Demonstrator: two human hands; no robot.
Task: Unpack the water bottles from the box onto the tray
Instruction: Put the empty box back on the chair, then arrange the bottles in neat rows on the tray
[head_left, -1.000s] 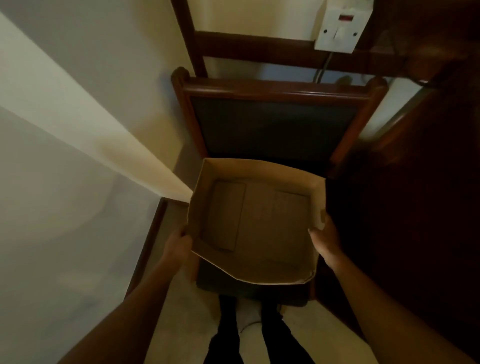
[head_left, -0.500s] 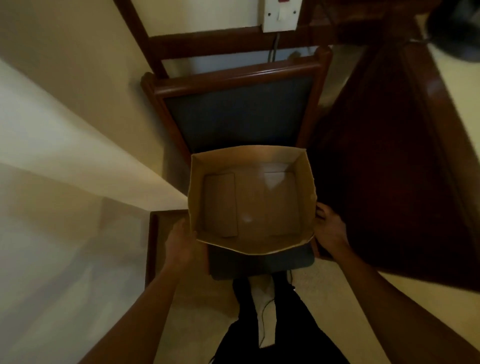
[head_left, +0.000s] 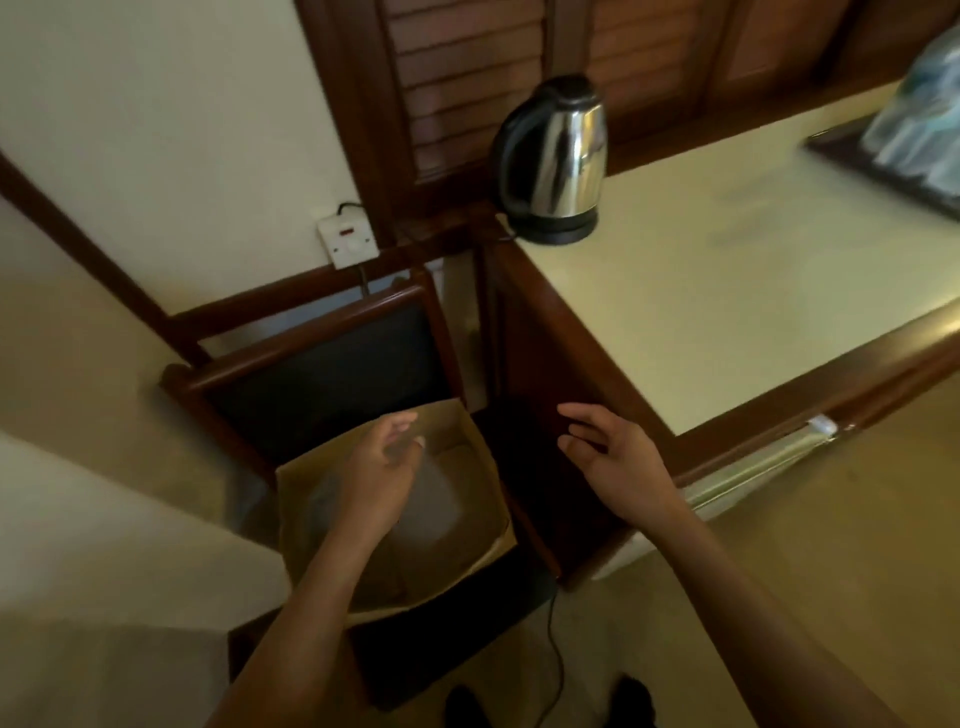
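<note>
The brown cardboard box sits open on a dark chair seat, and its inside shows no bottles. My left hand hovers over the box with fingers loosely apart, holding nothing. My right hand is to the right of the box, in front of the dark wooden cabinet side, fingers spread and empty. At the far right edge of the counter a dark tray carries blurred clear water bottles.
A steel electric kettle stands at the counter's back left corner. The cream countertop has a wooden edge. The chair back stands behind the box. A wall socket and a black cable are nearby.
Both hands have let go of the box, which now rests on the chair. The view has swung up and right, bringing the counter, kettle and tray into sight.
</note>
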